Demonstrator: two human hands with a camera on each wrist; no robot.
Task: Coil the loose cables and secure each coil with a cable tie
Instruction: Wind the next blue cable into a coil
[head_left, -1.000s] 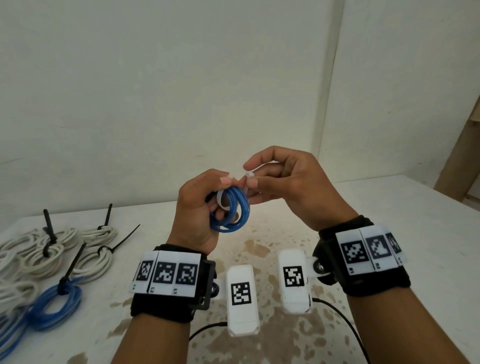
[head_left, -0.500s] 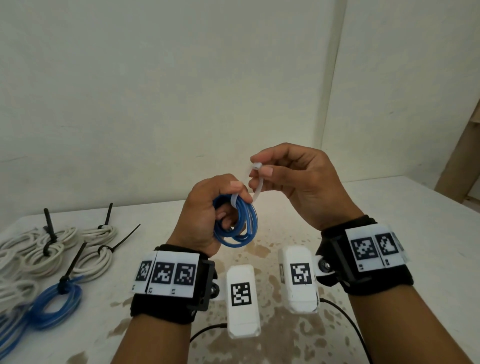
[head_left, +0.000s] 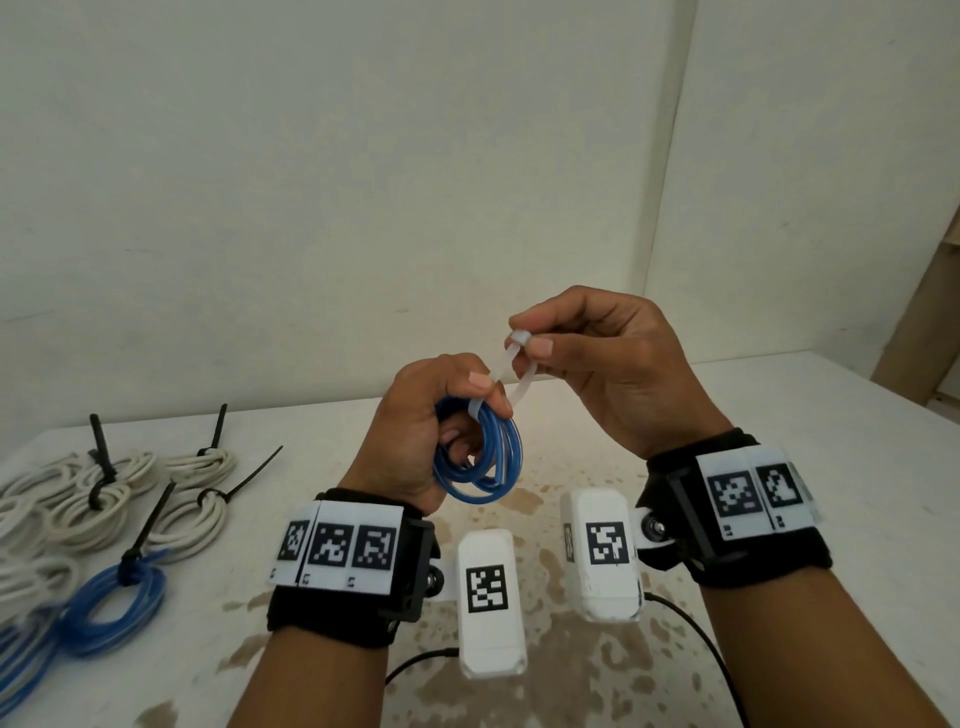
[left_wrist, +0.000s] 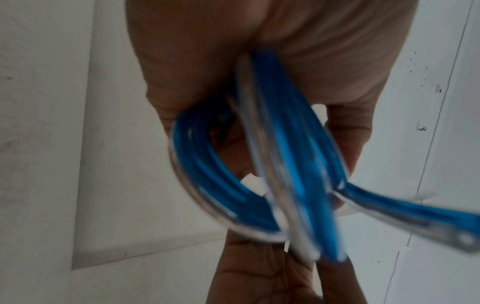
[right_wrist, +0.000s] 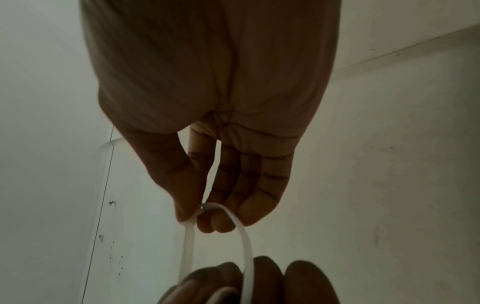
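Note:
My left hand (head_left: 457, 410) grips a small coil of blue cable (head_left: 483, 462) in the air above the table; the left wrist view shows the same coil (left_wrist: 283, 164) close up, with one cable end sticking out to the right. A white cable tie (head_left: 506, 376) loops round the top of the coil. My right hand (head_left: 540, 348) pinches the tie at its head, up and to the right of the coil. In the right wrist view the white tie (right_wrist: 244, 236) forms an open loop running from my right fingertips down to my left fingers.
Tied coils lie at the table's left: white ones (head_left: 104, 499) with black ties (head_left: 101, 452) and a blue one (head_left: 111, 603), more blue cable at the left edge. The white table (head_left: 779, 415) is stained brown near me. A wooden post (head_left: 924, 322) stands far right.
My right hand has risen up and away from the coil, drawing the white tie out into a longer loop. The left hand has kept the blue coil in about the same place.

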